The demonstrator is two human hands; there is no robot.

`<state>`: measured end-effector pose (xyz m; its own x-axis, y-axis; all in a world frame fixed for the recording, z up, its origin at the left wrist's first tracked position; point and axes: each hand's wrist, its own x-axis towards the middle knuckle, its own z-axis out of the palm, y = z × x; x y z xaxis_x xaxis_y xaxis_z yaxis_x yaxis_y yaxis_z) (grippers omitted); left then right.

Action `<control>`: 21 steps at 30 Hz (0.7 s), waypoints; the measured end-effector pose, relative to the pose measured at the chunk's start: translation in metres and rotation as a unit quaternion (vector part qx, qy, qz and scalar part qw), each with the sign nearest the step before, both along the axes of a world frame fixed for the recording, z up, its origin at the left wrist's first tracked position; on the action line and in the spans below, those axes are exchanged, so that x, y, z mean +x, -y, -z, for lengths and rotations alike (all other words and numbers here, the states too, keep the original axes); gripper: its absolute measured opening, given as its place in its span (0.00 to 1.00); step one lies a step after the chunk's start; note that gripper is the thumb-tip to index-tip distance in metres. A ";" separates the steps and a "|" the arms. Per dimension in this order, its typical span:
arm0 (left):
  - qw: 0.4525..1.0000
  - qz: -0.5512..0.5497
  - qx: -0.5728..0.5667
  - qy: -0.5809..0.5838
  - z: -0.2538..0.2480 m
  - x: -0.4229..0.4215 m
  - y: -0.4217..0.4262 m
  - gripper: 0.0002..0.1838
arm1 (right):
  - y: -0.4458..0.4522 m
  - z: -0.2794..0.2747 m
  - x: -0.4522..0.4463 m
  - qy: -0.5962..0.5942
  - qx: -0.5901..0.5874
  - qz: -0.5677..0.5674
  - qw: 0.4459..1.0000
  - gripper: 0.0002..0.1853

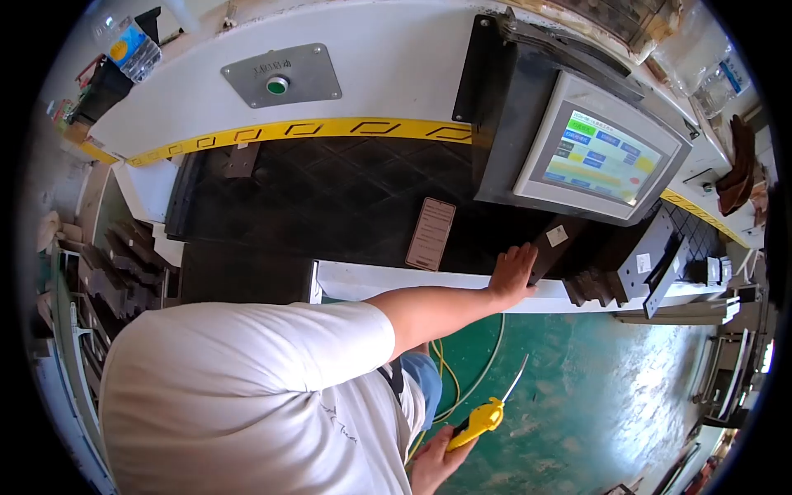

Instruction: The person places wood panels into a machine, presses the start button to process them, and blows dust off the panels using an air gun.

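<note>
Air gun (477, 422) was gripped in the right hand (437, 464), its thin nozzle directed away from the fingers, above the green floor (577, 355). The left hand (514, 275) was held open, fingers extended, against the edge of a dark plate (546, 254) bearing a white label. A printed card (431, 234) was positioned left of that hand; a lit screen (604, 158) was mounted beyond it, and dark parts (615, 276) were grouped to its right.

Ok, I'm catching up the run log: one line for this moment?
left hand: open, at dark plate | right hand: grip on yellow tool | screen: lit
</note>
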<state>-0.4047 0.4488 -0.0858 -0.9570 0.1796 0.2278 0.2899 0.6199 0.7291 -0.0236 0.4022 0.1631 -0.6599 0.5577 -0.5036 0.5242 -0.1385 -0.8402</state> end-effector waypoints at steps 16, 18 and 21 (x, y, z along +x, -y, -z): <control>0.980 -0.152 0.124 -0.043 -0.047 0.046 0.282 0.10 | -0.008 -0.027 -0.039 -0.016 -0.173 -0.348 0.921 0.23; 0.993 -0.105 0.052 0.013 -0.014 0.048 0.311 0.13 | 0.003 -0.034 -0.071 -0.007 -0.021 -0.527 0.850 0.17; 0.989 -0.070 0.083 0.102 -0.056 0.066 0.327 0.19 | 0.019 -0.034 -0.104 -0.041 -0.023 -0.614 0.788 0.25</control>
